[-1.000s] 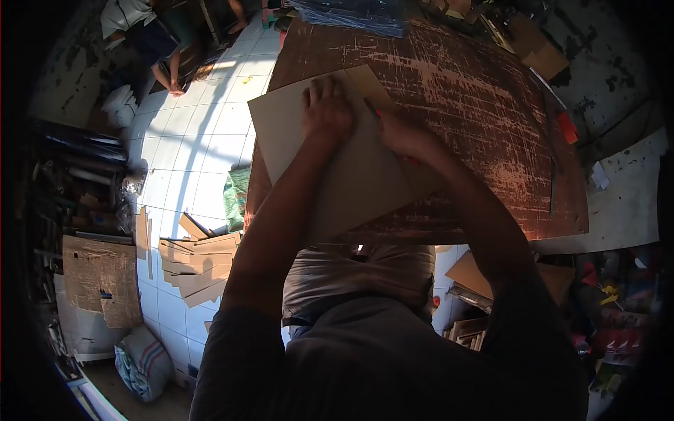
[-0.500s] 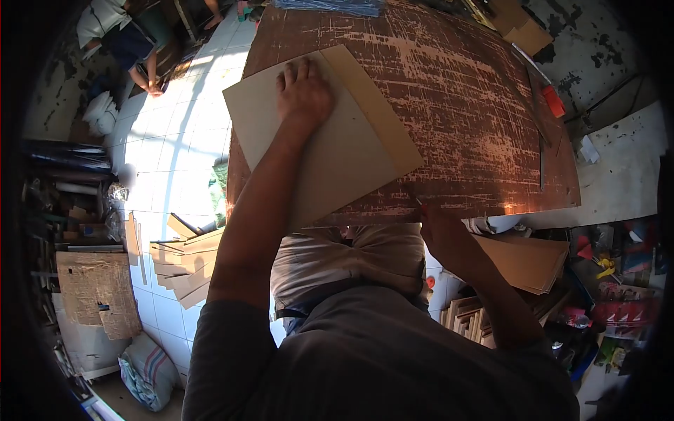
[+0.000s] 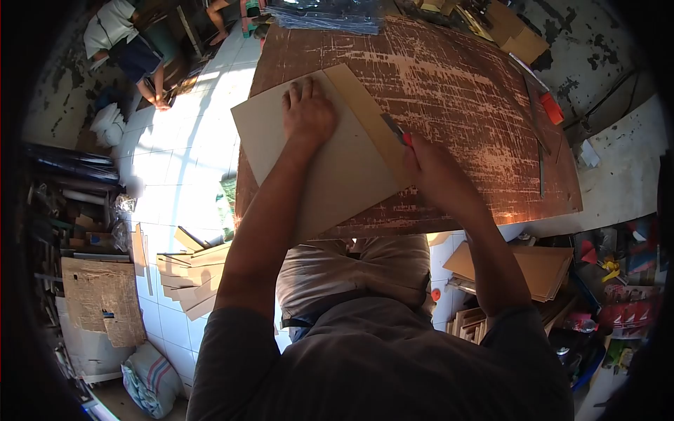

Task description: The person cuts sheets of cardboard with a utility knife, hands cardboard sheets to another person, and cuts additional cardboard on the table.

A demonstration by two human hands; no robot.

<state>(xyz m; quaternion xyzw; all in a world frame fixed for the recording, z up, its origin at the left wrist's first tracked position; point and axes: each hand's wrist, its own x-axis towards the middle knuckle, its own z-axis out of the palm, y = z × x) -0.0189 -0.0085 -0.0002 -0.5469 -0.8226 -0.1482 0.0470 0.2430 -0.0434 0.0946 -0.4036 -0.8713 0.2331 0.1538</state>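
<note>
My left hand [image 3: 309, 116] lies flat on a grey board [image 3: 337, 161], fingers stretched toward its far edge. Beneath that board, a brown board [image 3: 375, 123] shows as a strip along the right side. A cutter knife [image 3: 397, 128] with a red part on its handle is gripped in my right hand [image 3: 439, 172]. Its blade reaches the right edge of the brown strip; whether it touches is hard to tell. Both boards rest on a worn, reddish-brown table [image 3: 463, 91] scored with many cut marks.
Clear plastic sheets [image 3: 326, 17] lie at the table's far edge. An orange-red object [image 3: 552, 109] and a thin metal strip [image 3: 541, 172] are on the right. Cardboard pieces [image 3: 193, 270] cover the floor at left; brown sheets [image 3: 516, 270] are stacked at right. Another person [image 3: 130, 42] bends far left.
My right hand has moved from the table's near edge up and forward, bringing the cutter knife to the boards' right edge. My left hand stays pressed on the grey board. The view has shifted slightly.
</note>
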